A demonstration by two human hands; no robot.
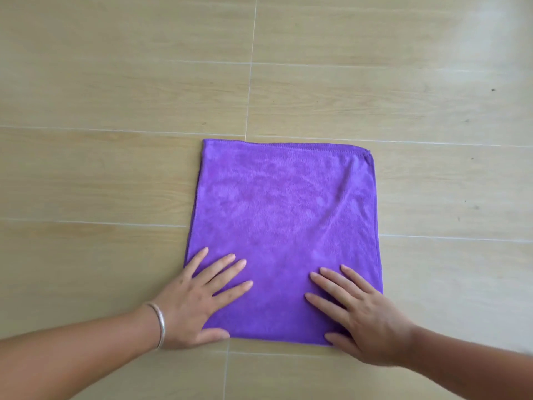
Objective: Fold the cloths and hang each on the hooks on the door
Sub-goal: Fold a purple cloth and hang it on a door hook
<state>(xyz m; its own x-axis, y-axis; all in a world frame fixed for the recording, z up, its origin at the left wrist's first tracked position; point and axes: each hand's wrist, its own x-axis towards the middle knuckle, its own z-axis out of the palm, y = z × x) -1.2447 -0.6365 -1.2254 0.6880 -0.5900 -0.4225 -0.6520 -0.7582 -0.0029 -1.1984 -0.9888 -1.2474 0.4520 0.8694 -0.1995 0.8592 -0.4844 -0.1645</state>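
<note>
A purple microfibre cloth (285, 215) lies spread flat on the floor, roughly square, with its stitched hem along the far edge. My left hand (199, 301) rests palm down on the cloth's near left corner, fingers spread; a silver bangle sits on that wrist. My right hand (360, 316) presses flat on the near right corner, fingers apart and pointing up and left. Neither hand grips the fabric. No door or hooks are in view.
The floor (115, 174) is beige wood-look tile with pale grout lines running across and one seam running away from me. A bright glare patch (490, 39) lies at the far right. A few small dark specks dot the tiles on the right.
</note>
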